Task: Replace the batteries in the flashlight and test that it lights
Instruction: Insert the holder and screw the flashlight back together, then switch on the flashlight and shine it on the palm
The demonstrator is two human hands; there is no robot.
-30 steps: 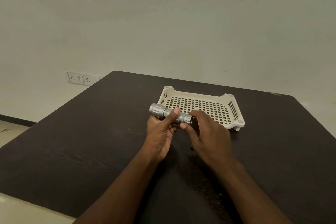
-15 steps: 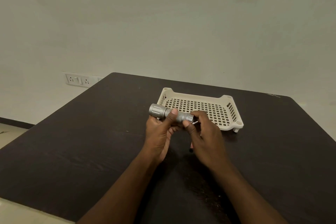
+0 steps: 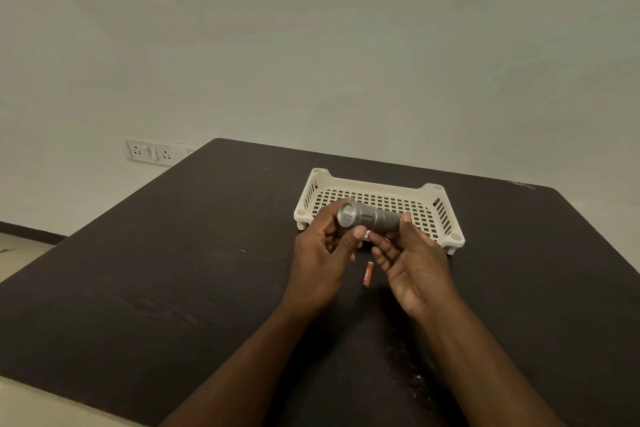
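Dark table (image 3: 173, 270). Left hand (image 3: 320, 262) grips flashlight (image 3: 369, 217) head; right hand (image 3: 414, 265) pinches its tail. Battery (image 3: 367, 278) lies between, below.

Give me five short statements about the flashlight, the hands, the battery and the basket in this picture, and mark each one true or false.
1. Both hands hold the flashlight. True: the left hand grips its head end, and the right hand holds its tail end.
2. The flashlight's lens end is turned toward the camera. True.
3. The battery lies inside the basket. False: it lies on the dark table, between the two hands.
4. The flashlight rests in the basket. False: the hands hold it up in front of the basket.
5. The battery is red. True: the wrapper looks red-orange.
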